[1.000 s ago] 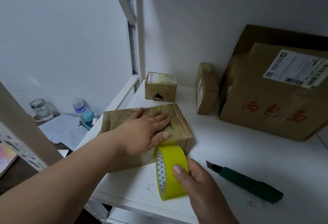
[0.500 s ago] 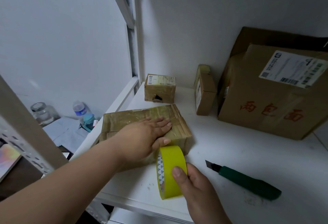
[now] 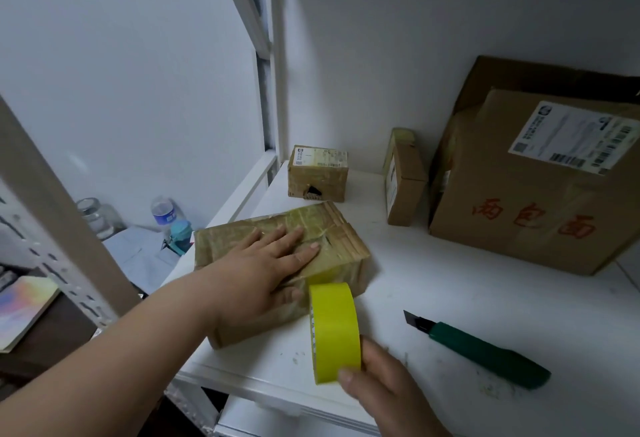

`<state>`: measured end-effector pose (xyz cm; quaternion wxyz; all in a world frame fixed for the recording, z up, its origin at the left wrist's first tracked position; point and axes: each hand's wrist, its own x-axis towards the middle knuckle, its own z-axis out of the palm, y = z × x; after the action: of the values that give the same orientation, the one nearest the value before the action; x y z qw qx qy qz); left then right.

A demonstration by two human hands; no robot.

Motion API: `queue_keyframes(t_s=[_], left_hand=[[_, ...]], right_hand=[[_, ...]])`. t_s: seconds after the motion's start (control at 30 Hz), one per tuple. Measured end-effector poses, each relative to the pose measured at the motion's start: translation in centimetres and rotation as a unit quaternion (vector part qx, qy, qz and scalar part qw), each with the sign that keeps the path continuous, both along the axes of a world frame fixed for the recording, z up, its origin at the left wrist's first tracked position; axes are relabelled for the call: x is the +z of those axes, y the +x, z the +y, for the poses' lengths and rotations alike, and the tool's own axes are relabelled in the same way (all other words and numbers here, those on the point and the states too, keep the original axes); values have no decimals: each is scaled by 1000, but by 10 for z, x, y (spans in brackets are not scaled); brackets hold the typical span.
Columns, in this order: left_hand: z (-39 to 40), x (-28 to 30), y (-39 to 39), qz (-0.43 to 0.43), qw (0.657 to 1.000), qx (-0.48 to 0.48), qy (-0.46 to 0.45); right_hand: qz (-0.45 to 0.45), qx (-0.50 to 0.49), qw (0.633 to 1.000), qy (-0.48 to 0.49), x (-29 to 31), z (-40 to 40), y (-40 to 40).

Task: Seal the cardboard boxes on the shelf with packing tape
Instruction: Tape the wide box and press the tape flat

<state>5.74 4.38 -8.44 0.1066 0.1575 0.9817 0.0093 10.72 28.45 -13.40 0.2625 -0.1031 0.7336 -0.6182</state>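
Head view: a person is standing at a white shelf (image 3: 450,284), looking down at both bare hands. The left hand (image 3: 266,263) is lying flat, fingers straight and spread, pressing on top of a flat cardboard box (image 3: 346,239) wrapped in glossy tape. This box is sitting near the shelf's front left corner, its long axis running from the front edge back toward the rear wall, angled slightly rightward. The right hand (image 3: 384,391) is gripping a roll of yellow packing tape (image 3: 334,329), with the thumb curled over the roll's near rim. The roll is standing on edge, touching the box's near right side, its open core facing left. A short yellow strip is running from the roll up onto the box.

Right of the roll, a green utility knife (image 3: 485,350) is lying on the shelf near the front edge, blade extended and pointing back-left. At the rear, a small labelled box (image 3: 318,176) is sitting by the back left corner. A narrow box (image 3: 405,180) is standing upright on edge beside a large cardboard box (image 3: 533,208), which bears red characters and a shipping label, at the right.

The shelf surface is white and scuffed; the walls are plain white. Left of the shelf, lower down, a glass jar (image 3: 93,214), a water bottle (image 3: 162,211) and papers (image 3: 142,253) are resting.
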Motion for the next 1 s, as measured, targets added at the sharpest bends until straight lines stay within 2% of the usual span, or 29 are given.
queue_keyframes(t_s=[0.1, 0.17, 0.23, 0.3, 0.37, 0.43, 0.5, 0.57, 0.6, 0.63, 0.73, 0.83, 1.0], left_hand=[[-2, 14, -6, -35, 999, 10, 25], [-4, 31, -9, -61, 993, 15, 98], [-5, 54, -8, -134, 968, 16, 209], [0, 71, -8, -213, 922, 9, 324], [8, 78, -11, -219, 910, 19, 351], [16, 77, -18, -145, 949, 44, 276], [22, 74, -23, -25, 983, 69, 168], [26, 72, -21, 112, 990, 72, 53], [27, 71, -18, 146, 987, 59, 19], [25, 67, -16, 135, 990, 47, 11], [17, 58, -10, -25, 996, 68, 56], [12, 49, -9, -13, 998, 68, 11], [12, 44, -12, 12, 997, 80, 10]], right_hand=[[51, 21, 998, -14, 12, 7, -2], [105, 16, 994, -40, 34, 11, -5], [144, 6, 986, -80, 65, 15, -7], [176, -3, 978, -108, 98, 15, -8], [195, -20, 973, -118, 112, 10, -16], [195, -44, 973, -120, 112, 3, -30], [158, -76, 971, -161, 104, -1, -45], [132, -80, 967, -205, 98, -3, -56], [134, -74, 967, -206, 95, -3, -61], [137, -70, 968, -200, 91, -3, -65], [150, -67, 973, -162, 86, -10, -72], [170, -58, 978, -109, 89, -17, -77], [206, -31, 976, -62, 98, -18, -79]])
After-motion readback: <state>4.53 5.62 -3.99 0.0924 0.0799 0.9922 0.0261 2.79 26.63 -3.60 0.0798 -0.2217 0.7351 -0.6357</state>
